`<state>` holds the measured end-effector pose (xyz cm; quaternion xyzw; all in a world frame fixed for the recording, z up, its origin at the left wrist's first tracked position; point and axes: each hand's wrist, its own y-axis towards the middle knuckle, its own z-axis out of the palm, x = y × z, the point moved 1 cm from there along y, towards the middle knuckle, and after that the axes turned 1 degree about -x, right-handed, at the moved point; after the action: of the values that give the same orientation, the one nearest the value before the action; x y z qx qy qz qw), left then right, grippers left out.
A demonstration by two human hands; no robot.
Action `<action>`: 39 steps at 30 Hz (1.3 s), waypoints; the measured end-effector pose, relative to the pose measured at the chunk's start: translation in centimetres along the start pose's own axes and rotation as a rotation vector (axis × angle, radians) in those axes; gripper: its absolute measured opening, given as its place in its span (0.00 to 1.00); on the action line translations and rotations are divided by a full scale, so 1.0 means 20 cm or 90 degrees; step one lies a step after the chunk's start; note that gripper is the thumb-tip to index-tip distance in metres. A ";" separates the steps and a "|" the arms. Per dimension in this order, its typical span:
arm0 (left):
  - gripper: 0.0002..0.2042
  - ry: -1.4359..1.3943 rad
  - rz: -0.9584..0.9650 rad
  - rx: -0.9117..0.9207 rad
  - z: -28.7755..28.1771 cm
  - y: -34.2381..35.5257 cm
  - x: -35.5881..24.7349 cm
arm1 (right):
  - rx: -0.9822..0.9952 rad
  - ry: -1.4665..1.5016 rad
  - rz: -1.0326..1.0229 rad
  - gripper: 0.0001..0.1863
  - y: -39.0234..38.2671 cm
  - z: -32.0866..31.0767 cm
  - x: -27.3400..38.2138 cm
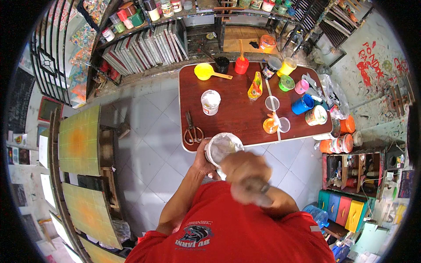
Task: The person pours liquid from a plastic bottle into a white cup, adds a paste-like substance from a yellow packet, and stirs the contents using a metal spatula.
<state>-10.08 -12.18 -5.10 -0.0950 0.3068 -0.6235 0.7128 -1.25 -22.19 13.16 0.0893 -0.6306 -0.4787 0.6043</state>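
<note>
My left hand (202, 160) is wrapped around the side of a white plastic tub (214, 158), held up at the table's front edge. Pale, whitish stuff coats the inside. Over the tub's near right side, my right hand (246, 168) is smeared by motion. It is closed on a tool with a blurred grey-brown handle (256, 193); the tool's working end is hidden. Left of the tub, scissors (193, 133) lie on the dark red table (237, 118). Beyond them stands another white tub (210, 109) with white contents.
Across the table stand a yellow paint cup (204, 71) with a wooden stick, a red pot (241, 65), a blue pot (302, 104) and an orange pot (270, 126). Yellowish panels (79, 140) stand on the left. Screen frames (147, 48) fill the rear shelf.
</note>
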 end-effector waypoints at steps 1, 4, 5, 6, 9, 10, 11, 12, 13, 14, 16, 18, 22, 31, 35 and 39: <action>0.33 -0.052 0.003 0.009 -0.06 0.03 0.00 | 0.011 0.102 0.005 0.33 -0.03 0.04 0.02; 0.34 -0.079 -0.007 0.103 -0.02 -0.04 -0.09 | 0.047 0.172 0.093 0.33 -0.04 -0.09 0.09; 0.34 -0.102 -0.022 0.139 -0.04 -0.07 -0.10 | 0.024 0.127 0.094 0.33 0.05 -0.14 0.11; 0.34 -0.007 0.001 0.109 -0.06 -0.06 -0.08 | 0.018 0.076 0.061 0.33 0.10 -0.15 0.09; 0.35 -0.138 -0.028 0.125 -0.07 -0.01 0.02 | -0.007 -0.008 -0.047 0.33 0.12 -0.06 0.05; 0.35 -0.208 -0.047 0.176 -0.07 0.01 0.04 | -0.005 0.039 -0.098 0.34 0.09 0.03 0.04; 0.36 -0.281 -0.048 0.293 -0.07 0.00 0.02 | 0.013 0.108 -0.126 0.34 0.06 0.10 0.04; 0.35 -0.295 -0.044 0.314 -0.07 -0.02 0.01 | 0.066 0.167 -0.050 0.30 0.00 0.10 0.08; 0.35 -0.258 -0.028 0.289 -0.08 -0.03 -0.03 | 0.113 0.198 0.016 0.27 -0.03 0.05 0.10; 0.34 -0.199 -0.013 0.234 -0.09 -0.07 -0.05 | 0.125 0.185 0.038 0.23 -0.07 -0.02 0.10; 0.33 -0.022 0.006 0.091 -0.05 -0.11 -0.08 | 0.099 0.096 0.070 0.21 0.09 -0.16 0.16; 0.33 0.042 -0.039 0.084 -0.08 -0.07 -0.03 | 0.024 0.060 -0.027 0.32 0.16 -0.15 0.07; 0.29 0.052 0.073 -0.042 0.10 -0.05 -0.01 | 0.078 0.113 -0.025 0.33 0.02 0.01 0.11; 0.30 -0.026 -0.019 0.030 -0.01 0.07 0.01 | -0.007 0.137 -0.087 0.40 0.10 -0.03 0.03; 0.30 -0.091 -0.009 0.130 0.07 0.05 -0.05 | 0.083 0.094 0.077 0.38 0.02 -0.26 0.14; 0.30 -0.036 -0.030 0.038 0.17 0.14 0.04 | -0.020 0.033 -0.103 0.32 0.26 -0.39 0.05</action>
<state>-5.89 -13.26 -4.16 -0.0987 0.2651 -0.6461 0.7089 7.55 -23.99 15.95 0.1428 -0.5982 -0.5329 0.5811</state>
